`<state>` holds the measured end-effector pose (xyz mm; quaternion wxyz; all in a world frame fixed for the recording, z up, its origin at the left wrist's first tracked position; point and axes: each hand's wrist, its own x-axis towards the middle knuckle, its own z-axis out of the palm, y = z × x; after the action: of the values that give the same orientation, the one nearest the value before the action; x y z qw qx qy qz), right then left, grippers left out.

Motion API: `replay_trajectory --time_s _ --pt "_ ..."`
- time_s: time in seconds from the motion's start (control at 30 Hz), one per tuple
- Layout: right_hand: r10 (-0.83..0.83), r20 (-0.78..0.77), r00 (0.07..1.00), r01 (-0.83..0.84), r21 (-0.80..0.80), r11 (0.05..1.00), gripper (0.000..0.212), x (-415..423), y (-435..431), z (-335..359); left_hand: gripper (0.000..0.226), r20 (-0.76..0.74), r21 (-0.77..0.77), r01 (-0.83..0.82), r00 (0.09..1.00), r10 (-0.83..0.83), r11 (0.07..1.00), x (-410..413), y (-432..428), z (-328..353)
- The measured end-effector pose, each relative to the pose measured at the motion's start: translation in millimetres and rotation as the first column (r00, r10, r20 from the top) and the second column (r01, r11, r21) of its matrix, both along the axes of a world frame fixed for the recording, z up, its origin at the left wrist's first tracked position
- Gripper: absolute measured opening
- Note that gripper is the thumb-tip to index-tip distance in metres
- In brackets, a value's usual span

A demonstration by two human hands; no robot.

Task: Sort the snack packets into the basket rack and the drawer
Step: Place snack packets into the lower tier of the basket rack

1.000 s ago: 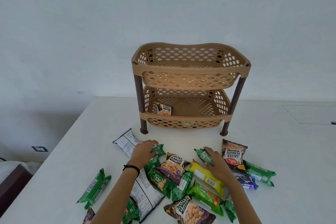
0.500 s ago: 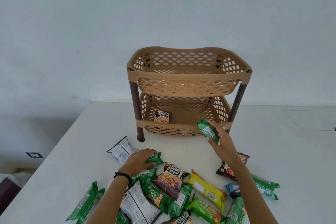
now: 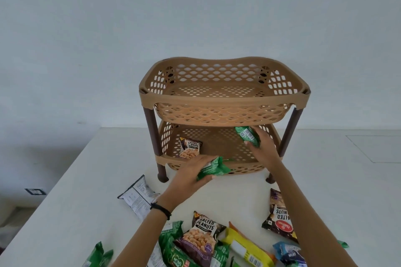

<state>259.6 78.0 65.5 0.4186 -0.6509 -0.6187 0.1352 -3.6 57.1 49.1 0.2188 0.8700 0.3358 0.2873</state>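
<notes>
A tan two-tier basket rack (image 3: 223,102) with brown legs stands on the white table. Its lower basket (image 3: 243,167) holds one salted peanuts packet (image 3: 189,148) at the left. My right hand (image 3: 263,150) reaches inside the lower basket, gripping a small green packet (image 3: 247,135). My left hand (image 3: 192,174) holds another green packet (image 3: 213,168) at the lower basket's front rim. The upper basket looks empty. More packets lie loose in front: a salted peanuts packet (image 3: 200,238), a yellow packet (image 3: 247,248) and several green ones.
A white-backed packet (image 3: 138,197) lies left of my left forearm. Another peanuts packet (image 3: 280,217) and a blue packet (image 3: 288,252) sit at the right. The table's left edge (image 3: 65,173) drops to the floor. A rectangular panel outline (image 3: 377,147) marks the table's far right.
My right hand carried its green packet forward into the lower basket. My left hand lifted a green packet off the pile and brought it up to the basket's front rim. The view moved closer.
</notes>
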Motion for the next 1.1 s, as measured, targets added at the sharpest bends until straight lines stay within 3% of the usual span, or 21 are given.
replay_trajectory --time_s 0.1,0.27,0.5,0.67,0.83,1.1 --pt "0.069 0.133 0.989 -0.060 -0.071 0.996 0.056 5.5 17.4 -7.9 0.048 0.048 0.128 -0.049 0.998 0.043 0.991 22.3 8.7 3.0" --pt "0.150 0.306 0.940 -0.064 -0.276 0.959 0.055 20.7 32.1 -22.1 0.049 0.025 0.133 -0.144 0.990 0.142 0.981 51.9 45.0 6.4" --pt "0.148 0.389 0.909 0.058 -0.470 0.881 0.045 27.0 47.2 -34.1 0.051 -0.245 0.020 -0.177 0.953 0.177 0.984 82.5 93.4 -4.4" --pt "0.109 0.417 0.902 0.112 -0.471 0.875 0.046 28.8 47.8 -41.4 0.054 -0.452 -0.133 -0.200 0.884 0.121 0.971 92.8 113.1 -22.5" --pt "0.113 0.434 0.894 0.125 -0.483 0.866 0.048 28.8 47.3 -43.7 0.055 -0.417 -0.179 -0.203 0.902 0.113 0.963 96.8 120.4 -30.3" --pt "0.167 0.433 0.886 0.086 -0.508 0.857 0.055 26.7 48.7 -41.1 0.041 -0.360 -0.103 -0.169 0.925 0.121 0.980 95.9 120.1 -27.2"
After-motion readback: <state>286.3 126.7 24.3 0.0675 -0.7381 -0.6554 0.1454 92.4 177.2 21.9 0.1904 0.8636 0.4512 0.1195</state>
